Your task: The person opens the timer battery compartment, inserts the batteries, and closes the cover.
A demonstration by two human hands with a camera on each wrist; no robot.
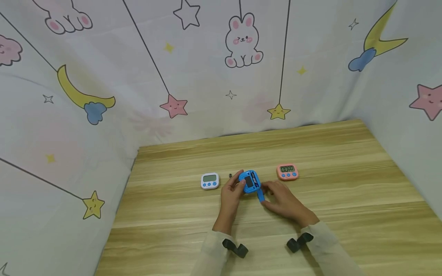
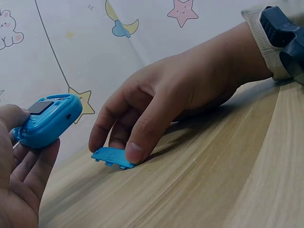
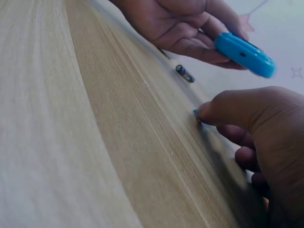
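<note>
One blue digital timer point(image 1: 248, 182), back up, pinched by left hand point(image 1: 231, 194) above tabletop point(image 1: 159, 214); its battery cover point(image 2: 112, 156), pinched by right hand point(image 1: 284, 201); apparent step: battery access, probably calling next for a steady hold.

Soft even light, dimmer wrist views, blurry shadows on wooden tabletop point(image 1: 165, 234)
</note>
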